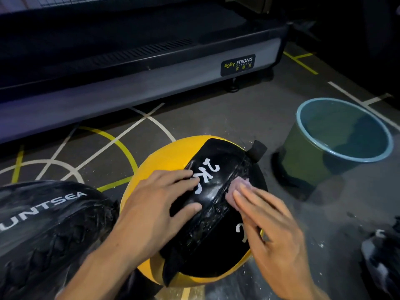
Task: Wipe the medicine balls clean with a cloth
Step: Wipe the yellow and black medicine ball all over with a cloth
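Observation:
A yellow and black medicine ball (pixel 164 161) with white "2K" lettering sits on the gym floor at centre. My left hand (pixel 151 204) rests flat on its left side, fingers straight across the black panel. My right hand (pixel 268 230) presses a small pinkish cloth (pixel 238 187) against the ball's wet black seam with straight fingers. A second, all-black ball (pixel 47 230) with white lettering lies at the lower left, touching the first.
A green bucket with a blue rim (pixel 303 161), holding water, stands to the right. A treadmill base (pixel 151 81) runs across the back. A dark, partly seen object (pixel 383 263) lies at the lower right. The floor is wet near the ball.

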{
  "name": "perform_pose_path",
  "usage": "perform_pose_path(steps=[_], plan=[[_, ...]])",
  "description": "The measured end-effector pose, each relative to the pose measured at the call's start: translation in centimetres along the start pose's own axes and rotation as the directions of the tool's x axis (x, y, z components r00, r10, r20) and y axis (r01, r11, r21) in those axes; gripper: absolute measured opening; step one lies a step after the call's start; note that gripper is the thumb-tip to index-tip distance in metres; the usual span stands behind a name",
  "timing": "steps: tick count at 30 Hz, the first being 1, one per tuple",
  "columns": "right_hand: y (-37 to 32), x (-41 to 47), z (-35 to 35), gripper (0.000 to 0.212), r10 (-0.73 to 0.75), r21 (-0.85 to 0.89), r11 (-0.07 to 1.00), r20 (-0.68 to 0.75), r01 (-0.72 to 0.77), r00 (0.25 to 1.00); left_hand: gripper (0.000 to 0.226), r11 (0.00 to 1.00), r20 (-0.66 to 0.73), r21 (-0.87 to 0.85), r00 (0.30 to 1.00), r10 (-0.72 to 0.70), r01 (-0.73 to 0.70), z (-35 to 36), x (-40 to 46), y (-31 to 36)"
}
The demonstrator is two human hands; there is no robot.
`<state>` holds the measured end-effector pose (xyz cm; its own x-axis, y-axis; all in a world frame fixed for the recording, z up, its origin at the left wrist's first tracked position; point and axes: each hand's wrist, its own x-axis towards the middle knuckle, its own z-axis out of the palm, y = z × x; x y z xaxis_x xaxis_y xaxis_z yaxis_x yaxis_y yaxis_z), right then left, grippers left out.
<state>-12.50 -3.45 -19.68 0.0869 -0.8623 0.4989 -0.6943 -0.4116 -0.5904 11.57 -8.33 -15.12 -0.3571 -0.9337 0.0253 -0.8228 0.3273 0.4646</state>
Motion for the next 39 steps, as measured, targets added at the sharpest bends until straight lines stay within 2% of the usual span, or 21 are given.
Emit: perform_pose_path(steps=[4, 6, 9, 11, 12, 13, 15, 17, 18, 19, 21, 23, 24, 26, 28, 30, 32, 34, 35, 37, 39], plan=[[-0.7, 1.3, 0.0, 0.029, -0.249, 0.017, 0.968, 0.113, 0.249, 0.962, 0.05, 0.999, -0.036, -0.01, 0.999, 0.033, -0.034, 2.1, -1.4, 0.2], [0.2, 3.6, 0.4, 0.03, -0.253, 0.04, 0.967, 0.191, 0.25, 0.948, 0.048, 0.997, -0.061, 0.006, 0.996, 0.072, -0.072, 3.1, -1.9, 0.4], [4.4, 8.2, 0.2, 0.037, 0.026, -0.084, 0.996, 0.126, -0.016, 0.992, 0.048, 0.996, -0.083, 0.004, 0.992, 0.092, -0.092, 4.0, -2.2, 0.8], [6.4, 10.3, -0.3, 0.028, 0.272, -0.102, 0.959, 0.05, -0.266, 0.961, 0.048, 0.996, -0.095, 0.008, 0.991, 0.093, -0.092, 4.3, -2.1, 0.8], [6.0, 10.3, -0.2, 0.028, 0.338, -0.081, 0.939, 0.04, -0.334, 0.94, 0.048, 0.996, -0.099, 0.009, 0.991, 0.093, -0.092, 4.4, -2.0, 0.8], [4.8, 9.8, 0.4, 0.03, 0.322, -0.053, 0.946, 0.038, -0.32, 0.946, 0.048, 0.996, -0.102, 0.006, 0.99, 0.093, -0.093, 4.5, -1.9, 0.7], [0.9, 7.5, 1.8, 0.031, 0.106, 0.013, 0.994, 0.113, -0.108, 0.988, 0.048, 0.996, -0.11, 0.009, 0.99, 0.091, -0.091, 4.6, -1.9, 0.3], [-0.9, 5.5, 2.3, 0.032, -0.15, 0.097, 0.987, 0.258, 0.129, 0.954, 0.047, 0.996, -0.118, 0.014, 0.989, 0.089, -0.088, 4.9, -2.1, 0.2], [-0.3, 6.0, 1.9, 0.034, -0.191, 0.084, 0.981, 0.296, 0.174, 0.936, 0.047, 0.996, -0.113, 0.006, 0.99, 0.086, -0.086, 5.0, -2.2, 0.2], [1.0, 7.3, 1.4, 0.036, -0.147, 0.042, 0.989, 0.288, 0.14, 0.946, 0.047, 0.996, -0.108, -0.005, 0.991, 0.084, -0.085, 5.1, -2.3, 0.4], [4.0, 10.6, 0.7, 0.037, 0.109, -0.077, 0.992, 0.171, -0.097, 0.979, 0.047, 0.996, -0.104, -0.01, 0.991, 0.089, -0.091, 5.1, -2.3, 0.6], [4.2, 12.4, 1.0, 0.032, 0.257, -0.091, 0.965, 0.12, -0.247, 0.959, 0.048, 0.996, -0.103, -0.005, 0.99, 0.093, -0.094, 5.2, -2.2, 0.7], [3.1, 12.5, 1.6, 0.031, 0.237, -0.066, 0.971, 0.169, -0.229, 0.957, 0.048, 0.996, -0.104, -0.009, 0.99, 0.091, -0.092, 5.1, -2.2, 0.6], [0.1, 10.5, 2.7, 0.027, 0.013, 0.022, 1.0, 0.326, -0.021, 0.945, 0.047, 0.995, -0.112, -0.024, 0.99, 0.09, -0.094, 4.9, -2.3, 0.1], [-0.5, 8.9, 2.1, 0.03, -0.142, 0.094, 0.989, 0.376, 0.114, 0.916, 0.047, 0.995, -0.116, -0.034, 0.99, 0.086, -0.091, 4.8, -2.5, 0.0], [2.4, 9.9, 1.1, 0.04, 0.03, 0.024, 0.999, 0.257, -0.037, 0.966, 0.047, 0.996, -0.109, -0.036, 0.991, 0.077, -0.082, 4.9, -2.6, 0.2], [5.6, 11.3, 0.2, 0.036, 0.301, -0.103, 0.952, 0.136, -0.288, 0.944, 0.048, 0.996, -0.102, -0.034, 0.992, 0.08, -0.084, 5.0, -2.5, 0.4], [5.8, 10.9, -0.1, 0.033, 0.371, -0.082, 0.928, 0.098, -0.364, 0.924, 0.047, 0.995, -0.104, -0.044, 0.991, 0.088, -0.093, 4.9, -2.5, 0.3], [4.7, 10.0, 0.3, 0.034, 0.313, -0.04, 0.95, 0.1, -0.311, 0.944, 0.047, 0.994, -0.106, -0.052, 0.99, 0.088, -0.094, 4.7, -2.4, 0.1], [1.4, 7.1, 1.1, 0.035, 0.083, 0.045, 0.995, 0.156, -0.092, 0.984, 0.047, 0.995, -0.113, -0.051, 0.99, 0.081, -0.087, 4.4, -2.1, -0.4], [-0.3, 3.9, 1.9, 0.037, -0.124, 0.071, 0.991, 0.209, 0.112, 0.97, 0.048, 0.995, -0.112, -0.048, 0.991, 0.076, -0.082, 4.1, -1.8, -0.8]])
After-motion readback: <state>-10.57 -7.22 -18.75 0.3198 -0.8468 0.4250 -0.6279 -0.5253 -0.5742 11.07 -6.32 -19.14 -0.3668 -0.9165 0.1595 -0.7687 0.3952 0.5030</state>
